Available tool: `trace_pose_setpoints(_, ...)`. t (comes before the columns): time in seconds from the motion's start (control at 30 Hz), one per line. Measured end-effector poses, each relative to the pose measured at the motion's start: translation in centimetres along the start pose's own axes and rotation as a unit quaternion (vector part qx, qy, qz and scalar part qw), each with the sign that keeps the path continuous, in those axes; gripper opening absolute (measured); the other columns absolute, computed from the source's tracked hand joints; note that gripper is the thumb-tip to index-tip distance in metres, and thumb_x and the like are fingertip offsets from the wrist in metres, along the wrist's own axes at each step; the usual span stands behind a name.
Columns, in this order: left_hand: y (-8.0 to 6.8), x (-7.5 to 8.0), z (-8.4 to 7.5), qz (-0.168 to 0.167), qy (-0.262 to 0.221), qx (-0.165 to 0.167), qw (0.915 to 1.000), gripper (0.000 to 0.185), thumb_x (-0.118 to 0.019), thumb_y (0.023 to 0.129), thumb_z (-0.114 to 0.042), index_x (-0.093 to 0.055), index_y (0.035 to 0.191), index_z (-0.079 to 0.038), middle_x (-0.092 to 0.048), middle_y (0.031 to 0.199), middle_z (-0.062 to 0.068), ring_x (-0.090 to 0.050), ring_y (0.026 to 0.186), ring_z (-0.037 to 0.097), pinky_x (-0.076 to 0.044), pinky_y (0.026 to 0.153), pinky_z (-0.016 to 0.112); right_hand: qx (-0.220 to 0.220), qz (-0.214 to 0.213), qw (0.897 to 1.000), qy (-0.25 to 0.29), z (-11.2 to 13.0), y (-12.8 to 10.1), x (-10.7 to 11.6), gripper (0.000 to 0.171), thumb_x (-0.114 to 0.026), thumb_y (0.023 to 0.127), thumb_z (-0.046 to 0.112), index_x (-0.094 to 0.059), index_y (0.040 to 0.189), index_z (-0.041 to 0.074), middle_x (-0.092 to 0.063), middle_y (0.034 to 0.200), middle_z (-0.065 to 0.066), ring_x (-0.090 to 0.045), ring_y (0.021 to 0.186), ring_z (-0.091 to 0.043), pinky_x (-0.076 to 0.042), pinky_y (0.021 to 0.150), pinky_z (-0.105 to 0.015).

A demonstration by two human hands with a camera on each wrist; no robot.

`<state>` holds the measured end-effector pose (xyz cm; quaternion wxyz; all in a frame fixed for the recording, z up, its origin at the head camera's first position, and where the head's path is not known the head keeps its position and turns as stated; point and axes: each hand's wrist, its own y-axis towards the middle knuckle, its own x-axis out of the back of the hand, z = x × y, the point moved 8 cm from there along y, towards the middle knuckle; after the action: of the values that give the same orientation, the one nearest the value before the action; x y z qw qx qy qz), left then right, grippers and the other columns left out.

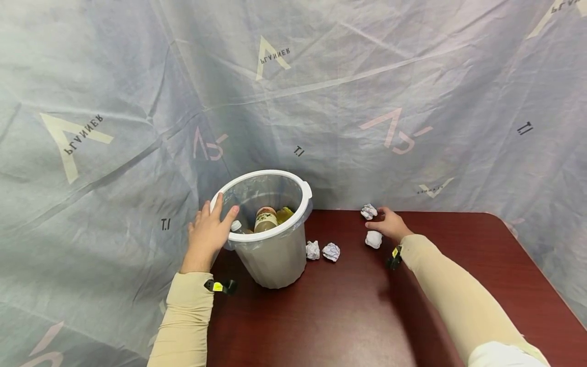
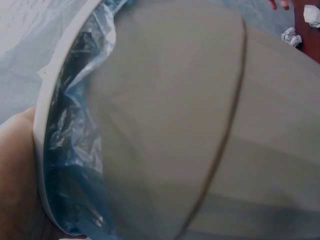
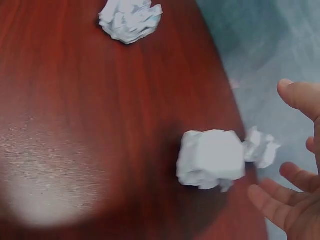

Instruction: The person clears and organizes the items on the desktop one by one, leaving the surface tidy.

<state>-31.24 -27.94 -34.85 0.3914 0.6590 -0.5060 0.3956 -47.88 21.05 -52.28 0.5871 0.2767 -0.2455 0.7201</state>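
Observation:
A grey wastebasket (image 1: 275, 260) with a white rim and a clear plastic liner stands at the left of the table. My left hand (image 1: 206, 234) rests on its rim with fingers spread; the left wrist view shows part of that hand (image 2: 17, 175) beside the rim. Over the table's far side, my right hand (image 1: 390, 224) reaches toward two crumpled paper balls, one farther back (image 1: 368, 211) and one nearer (image 1: 373, 239). In the right wrist view its fingers (image 3: 272, 202) are parted around open space, apart from the nearer ball (image 3: 212, 157).
Two more paper balls lie right of the wastebasket, one close beside it (image 1: 313, 250) and another (image 1: 331, 252) slightly farther out. Inside the bin are a labelled container (image 1: 266, 219), a white-capped bottle (image 1: 236, 226) and something yellow (image 1: 285, 214). Grey printed fabric (image 1: 339, 127) hangs behind the dark red table (image 1: 339, 316).

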Motion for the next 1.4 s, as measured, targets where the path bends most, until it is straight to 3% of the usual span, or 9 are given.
trace_pose_setpoints(0.27,0.0,-0.1,-0.1,0.001,-0.004,-0.003,1.0,0.091,-0.013,0.094,-0.082,-0.003,0.165,-0.026,-0.004,0.167,0.026,-0.007,0.148,0.058,-0.006,0.111,0.077,-0.016,0.005,1.0,0.017,-3.4,-0.7,-2.3,0.089,-0.076,0.089,0.041,-0.032,0.152,-0.004,-0.046,0.142,-0.036,-0.049,0.126,-0.049,-0.044,0.099,-0.059)
trace_pose_setpoints(0.47,-0.1,0.0,-0.1,0.0,-0.004,-0.002,1.0,0.091,-0.014,0.093,-0.082,-0.003,0.165,-0.026,-0.004,0.167,0.026,-0.007,0.148,0.058,-0.005,0.111,0.077,-0.011,-0.002,1.0,-0.004,-4.6,-1.1,-3.4,0.085,-0.078,0.087,0.032,-0.035,0.149,-0.007,-0.051,0.135,-0.037,-0.053,0.12,-0.049,-0.045,0.098,-0.058)
trace_pose_setpoints(0.67,-0.1,0.1,-0.1,0.0,-0.006,-0.002,1.0,0.091,-0.014,0.094,-0.082,-0.003,0.165,-0.026,-0.004,0.167,0.026,-0.007,0.148,0.058,-0.005,0.11,0.078,0.012,-0.014,0.999,-0.04,-4.8,-1.3,-4.0,0.057,-0.077,0.085,0.018,-0.056,0.13,-0.008,-0.063,0.119,-0.028,-0.06,0.103,-0.039,-0.049,0.088,-0.053)
trace_pose_setpoints(0.77,-0.1,0.1,-0.1,-0.001,-0.005,-0.002,1.0,0.091,-0.014,0.093,-0.082,-0.004,0.165,-0.026,-0.004,0.167,0.026,-0.008,0.147,0.058,-0.005,0.111,0.078,0.015,-0.013,0.999,-0.037,-4.8,-1.3,-4.2,0.048,-0.075,0.086,0.014,-0.059,0.125,-0.009,-0.065,0.11,-0.024,-0.061,0.091,-0.031,-0.051,0.08,-0.047)
trace_pose_setpoints(0.93,-0.1,0.0,0.0,-0.001,-0.006,0.0,1.0,0.091,-0.014,0.094,-0.082,-0.004,0.165,-0.026,-0.004,0.167,0.026,-0.008,0.147,0.058,-0.005,0.111,0.077,0.013,-0.012,1.0,-0.011,-4.7,-1.0,-3.7,0.047,-0.074,0.085,0.011,-0.058,0.123,-0.011,-0.067,0.101,-0.021,-0.066,0.078,-0.025,-0.054,0.072,-0.041)
trace_pose_setpoints(1.17,-0.1,0.0,0.0,-0.003,-0.006,-0.001,1.0,0.091,-0.014,0.094,-0.082,-0.004,0.165,-0.026,-0.005,0.167,0.026,-0.008,0.147,0.058,-0.005,0.111,0.077,0.032,-0.039,0.998,-0.033,-2.9,-0.4,-1.7,0.047,-0.076,0.083,0.016,-0.061,0.119,-0.01,-0.067,0.101,-0.021,-0.062,0.087,-0.031,-0.051,0.077,-0.043)
trace_pose_setpoints(1.4,-0.1,0.1,0.1,-0.008,-0.003,-0.002,1.0,0.091,-0.013,0.094,-0.082,-0.003,0.165,-0.026,-0.005,0.166,0.027,-0.009,0.148,0.058,-0.006,0.111,0.077,0.052,-0.052,0.997,-0.036,-0.8,0.2,-0.1,0.051,-0.076,0.082,0.017,-0.061,0.121,-0.012,-0.07,0.098,-0.02,-0.064,0.086,-0.03,-0.052,0.078,-0.043)
